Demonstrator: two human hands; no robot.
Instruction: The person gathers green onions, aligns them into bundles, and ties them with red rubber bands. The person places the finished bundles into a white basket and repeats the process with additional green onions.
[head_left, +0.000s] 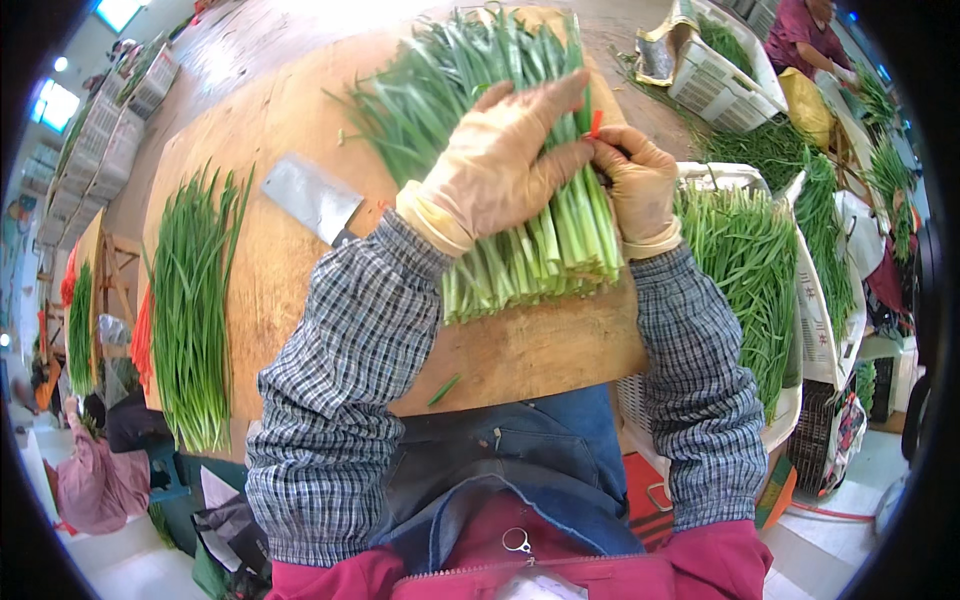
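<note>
Bundles of green garlic chives (525, 262) lie side by side on a wooden board, cut ends towards me. My left hand (502, 165), in a pale rubber glove, rests across the top of them with its thumb and fingers apart. At the right edge of the pile, my right hand (637, 176), gloved alike, pinches a red tie (596, 124) between thumb and fingertips, close to the left thumb tip. A cleaver (311, 196) lies flat left of the pile. Further left is a loose heap of chives (196, 307) along the board's edge.
The wooden board (300, 330) fills the middle. Right of it stands a white crate (787, 420) heaped with greens (750, 277), with another crate (727, 94) behind. Red ties (142, 337) hang at the left edge. Co-workers are at upper right (806, 37) and lower left (101, 480).
</note>
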